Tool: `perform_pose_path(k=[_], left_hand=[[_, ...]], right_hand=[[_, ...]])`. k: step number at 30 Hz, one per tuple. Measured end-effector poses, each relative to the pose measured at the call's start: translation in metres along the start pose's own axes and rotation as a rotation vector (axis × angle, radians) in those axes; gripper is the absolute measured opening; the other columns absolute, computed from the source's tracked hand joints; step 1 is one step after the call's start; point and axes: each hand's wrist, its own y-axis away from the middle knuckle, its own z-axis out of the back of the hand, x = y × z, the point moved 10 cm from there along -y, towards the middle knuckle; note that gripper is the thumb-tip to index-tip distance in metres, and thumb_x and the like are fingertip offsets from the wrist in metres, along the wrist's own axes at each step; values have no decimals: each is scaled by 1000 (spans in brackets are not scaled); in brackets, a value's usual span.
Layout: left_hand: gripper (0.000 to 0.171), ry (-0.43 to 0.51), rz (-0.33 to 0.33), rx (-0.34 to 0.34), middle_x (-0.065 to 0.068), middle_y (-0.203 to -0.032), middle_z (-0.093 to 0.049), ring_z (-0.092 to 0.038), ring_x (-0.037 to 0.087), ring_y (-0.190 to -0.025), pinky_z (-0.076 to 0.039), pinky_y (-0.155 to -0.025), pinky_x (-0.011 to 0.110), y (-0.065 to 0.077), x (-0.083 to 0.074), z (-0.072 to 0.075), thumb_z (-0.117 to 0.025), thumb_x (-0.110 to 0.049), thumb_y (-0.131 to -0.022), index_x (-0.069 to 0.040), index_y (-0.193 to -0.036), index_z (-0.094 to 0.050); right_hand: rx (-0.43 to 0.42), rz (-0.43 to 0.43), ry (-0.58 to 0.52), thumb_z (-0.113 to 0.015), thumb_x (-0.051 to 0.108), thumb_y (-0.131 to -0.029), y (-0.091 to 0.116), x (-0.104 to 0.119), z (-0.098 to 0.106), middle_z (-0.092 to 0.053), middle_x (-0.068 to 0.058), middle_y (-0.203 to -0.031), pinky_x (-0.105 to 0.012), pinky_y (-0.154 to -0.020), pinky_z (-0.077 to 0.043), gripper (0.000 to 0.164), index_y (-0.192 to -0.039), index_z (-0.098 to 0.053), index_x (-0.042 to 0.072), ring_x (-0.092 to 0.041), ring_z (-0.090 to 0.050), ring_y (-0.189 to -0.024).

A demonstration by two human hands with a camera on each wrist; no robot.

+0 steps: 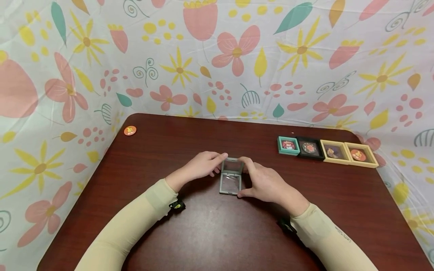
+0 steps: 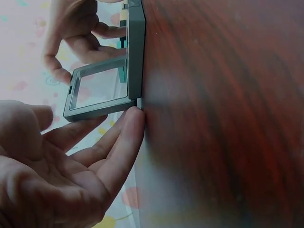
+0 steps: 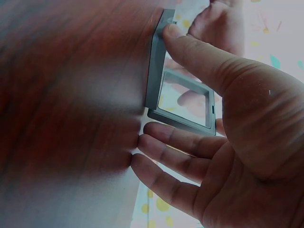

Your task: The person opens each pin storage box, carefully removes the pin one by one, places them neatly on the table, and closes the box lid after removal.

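A small grey hinged display frame (image 1: 231,183) with clear film windows lies on the table, its lid (image 1: 232,165) raised upright at the far side. My left hand (image 1: 202,165) is at the lid's left side; in the left wrist view its fingers (image 2: 126,137) extend along the lid near the hinge, with the thumb close to the lid's corner. From the right, my right hand (image 1: 266,182) holds the frame. Its thumb (image 3: 194,52) presses the near end of the base, and its index finger touches the lid's top edge. The other right fingers spread near the table.
At the right back stand a teal frame (image 1: 288,152), a black frame (image 1: 318,156) and two yellow frames (image 1: 335,162), in a row, each showing a round piece inside. An orange round sticker-like disc (image 1: 130,130) lies at the far left corner. Patterned cloth (image 1: 203,94) hangs behind the table.
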Motion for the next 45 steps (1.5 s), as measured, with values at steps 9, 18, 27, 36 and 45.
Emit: perform_pose_path(k=[9, 18, 27, 36, 45], left_hand=[[51, -16, -35, 36, 7, -94, -69, -67, 21, -79, -55, -67, 35, 1, -2, -2, -46, -55, -101, -14, -121, -67], [41, -142, -134, 111, 3, -96, -70, -68, 15, -74, -53, -66, 29, 5, -7, -4, -47, -54, -100, -28, -125, -67], [44, -339, -317, 171, -13, -111, -66, -58, -1, -99, -47, -83, 25, 14, -21, -9, -52, -58, -96, -30, -128, -66], [55, -439, -447, 178, -2, -113, -63, -61, 5, -93, -47, -80, 20, 20, -35, -19, -62, -52, -92, -8, -126, -65], [65, -578, -408, 198, 1, -119, -57, -57, 8, -94, -44, -81, 20, 22, -35, -29, -63, -54, -89, -5, -131, -60]], right_hand=[[-1, 24, -3, -83, 60, -67, 1, 2, 1, -62, -3, -108, -37, -70, -51, 108, -147, -25, 18, -12, -59, -94], [8, 97, -13, -82, 52, -72, 1, 10, 3, -61, -5, -110, -37, -73, -52, 96, -144, -28, 17, -13, -61, -97], [0, 167, 58, -79, 52, -76, 2, 17, 3, -56, 3, -113, -35, -72, -52, 82, -138, -39, 16, -9, -57, -92], [8, 214, 72, -77, 52, -78, 4, 21, 2, -51, 6, -111, -30, -66, -50, 61, -121, -53, 16, -6, -53, -82], [10, 240, 48, -77, 52, -78, 3, 22, 2, -49, 6, -118, -31, -67, -50, 59, -120, -57, 15, -5, -54, -84]])
